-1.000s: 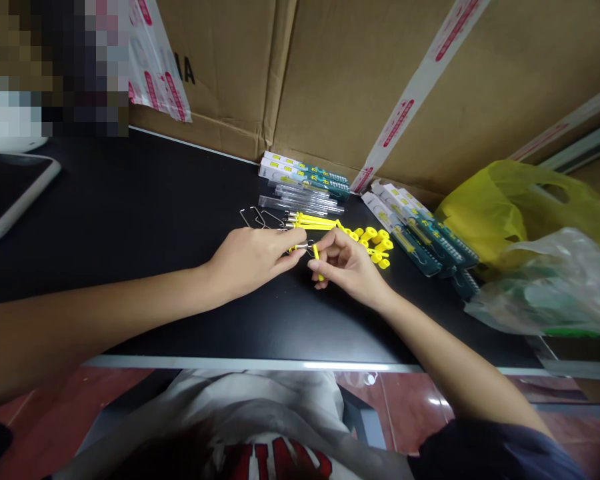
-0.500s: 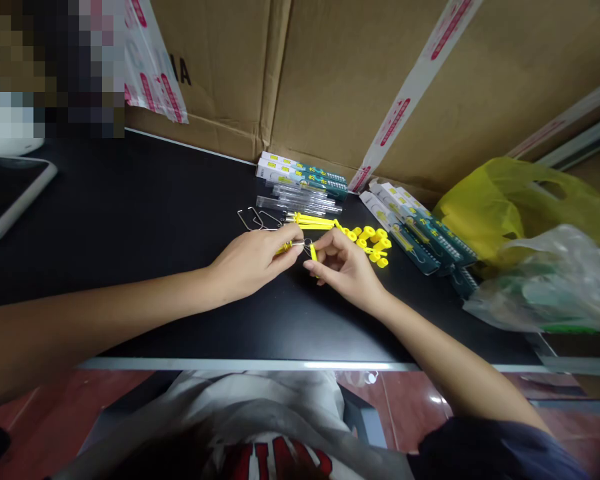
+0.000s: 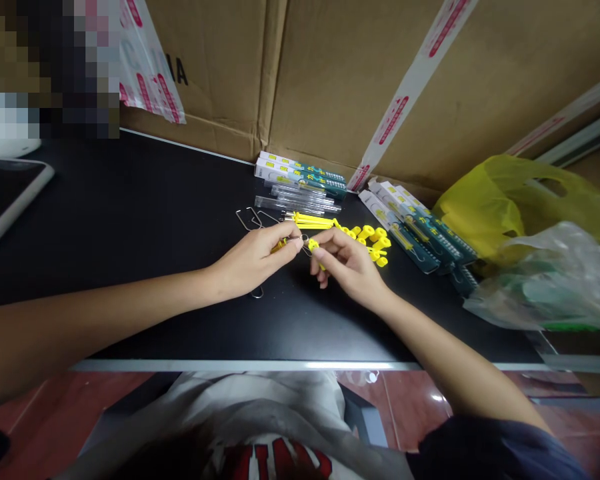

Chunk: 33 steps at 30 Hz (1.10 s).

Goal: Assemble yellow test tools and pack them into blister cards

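My left hand (image 3: 260,257) is closed, with thumb and forefinger pinching a metal spring end that has a small wire loop (image 3: 304,238). A bit of yellow plastic shows among its fingers, and a thin metal hook (image 3: 257,293) sticks out below the hand. My right hand (image 3: 347,263) pinches a yellow plastic piece (image 3: 313,246) right at the wire loop; whether the two are joined I cannot tell. Just beyond the hands lie yellow strips (image 3: 313,221), bent metal hooks (image 3: 250,217) and a pile of small yellow caps (image 3: 375,240).
Clear plastic tubes (image 3: 300,200) lie before printed spring-scale boxes (image 3: 300,168) at the back. More boxes (image 3: 410,227) lean at the right, beside a yellow bag (image 3: 480,193) and a clear bag (image 3: 550,287). A tablet-like device (image 3: 15,200) rests at far left. A large carton (image 3: 355,80) stands behind.
The yellow piece in my right hand has turned, its end now facing the wire loop. My right fingers have shifted around it. The hook below my left hand now shows.
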Tool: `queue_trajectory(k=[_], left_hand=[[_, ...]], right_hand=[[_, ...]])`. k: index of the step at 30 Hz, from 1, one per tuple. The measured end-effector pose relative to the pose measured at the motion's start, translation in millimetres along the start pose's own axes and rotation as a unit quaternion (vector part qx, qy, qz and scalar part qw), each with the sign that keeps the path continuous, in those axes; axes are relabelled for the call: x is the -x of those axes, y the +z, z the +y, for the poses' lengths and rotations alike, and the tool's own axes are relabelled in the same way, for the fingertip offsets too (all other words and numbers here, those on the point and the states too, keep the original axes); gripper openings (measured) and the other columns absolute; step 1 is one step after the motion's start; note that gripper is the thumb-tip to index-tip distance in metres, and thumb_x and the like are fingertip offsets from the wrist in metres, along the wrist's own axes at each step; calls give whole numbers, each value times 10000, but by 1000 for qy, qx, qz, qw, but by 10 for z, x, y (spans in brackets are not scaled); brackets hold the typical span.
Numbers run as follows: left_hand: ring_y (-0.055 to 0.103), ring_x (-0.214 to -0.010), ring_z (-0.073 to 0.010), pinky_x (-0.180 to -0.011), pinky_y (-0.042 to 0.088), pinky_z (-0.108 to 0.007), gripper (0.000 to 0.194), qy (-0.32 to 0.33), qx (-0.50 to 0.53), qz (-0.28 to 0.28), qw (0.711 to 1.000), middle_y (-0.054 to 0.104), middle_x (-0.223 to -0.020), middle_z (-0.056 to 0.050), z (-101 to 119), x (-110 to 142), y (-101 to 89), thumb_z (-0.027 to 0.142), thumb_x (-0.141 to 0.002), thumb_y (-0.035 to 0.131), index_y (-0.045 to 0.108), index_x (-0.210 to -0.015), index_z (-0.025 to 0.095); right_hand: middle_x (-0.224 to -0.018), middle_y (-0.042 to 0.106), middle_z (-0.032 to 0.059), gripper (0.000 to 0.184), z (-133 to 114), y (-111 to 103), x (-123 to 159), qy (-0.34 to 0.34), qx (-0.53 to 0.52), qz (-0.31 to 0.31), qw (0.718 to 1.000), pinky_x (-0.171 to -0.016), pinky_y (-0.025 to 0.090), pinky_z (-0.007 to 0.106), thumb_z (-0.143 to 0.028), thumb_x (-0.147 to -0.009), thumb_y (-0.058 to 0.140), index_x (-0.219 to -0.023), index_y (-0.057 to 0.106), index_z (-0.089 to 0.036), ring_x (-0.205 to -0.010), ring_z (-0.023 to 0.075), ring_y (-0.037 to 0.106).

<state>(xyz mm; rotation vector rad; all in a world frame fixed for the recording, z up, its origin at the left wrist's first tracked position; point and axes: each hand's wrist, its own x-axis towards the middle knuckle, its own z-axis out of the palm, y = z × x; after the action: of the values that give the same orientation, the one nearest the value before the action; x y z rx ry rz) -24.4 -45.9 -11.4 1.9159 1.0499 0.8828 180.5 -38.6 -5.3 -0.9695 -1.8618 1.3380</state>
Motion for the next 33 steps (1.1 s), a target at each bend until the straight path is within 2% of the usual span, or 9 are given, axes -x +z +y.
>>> queue_trajectory(k=[4,9,13,24,33], left_hand=[[328,-550,-87,-542,272,-235,216,-3,1,4,1000,335,-615,69,11,5,2,352,-955,417,474,-822,191],[382,-585,-93,-578,303,-240,206,20,-29,2,999,404,-649,61,9,1,21,339,-950,419,512,-848,186],[410,-611,-94,-595,314,-237,213,26,-37,-7,999,445,-681,57,14,6,33,341,-954,416,522,-859,183],[426,-578,-99,-581,307,-230,184,32,-67,-2,997,449,-636,60,37,2,37,309,-943,431,520,-841,186],[495,-573,-128,-570,333,-237,213,31,-186,3,982,526,-658,24,29,11,23,341,-952,391,535,-897,194]], right_hand=[[-620,455,-76,241,-25,-4,-11,59,-129,-24,990,-391,457,188,-427,-906,575,-949,505,-201,-461,69,457],[-596,275,-94,183,-38,38,-7,124,-237,-69,961,-341,316,123,-376,-933,522,-888,501,-199,-442,44,270],[-625,273,-87,184,-53,78,-4,140,-287,-91,943,-309,282,116,-393,-945,476,-880,471,-221,-447,49,228],[-628,324,-94,208,4,129,5,122,-272,-112,948,-313,357,131,-434,-950,488,-896,431,-241,-443,50,273],[-621,280,-108,266,23,151,2,103,-233,-82,963,-327,323,108,-458,-929,530,-870,369,-254,-441,42,225]])
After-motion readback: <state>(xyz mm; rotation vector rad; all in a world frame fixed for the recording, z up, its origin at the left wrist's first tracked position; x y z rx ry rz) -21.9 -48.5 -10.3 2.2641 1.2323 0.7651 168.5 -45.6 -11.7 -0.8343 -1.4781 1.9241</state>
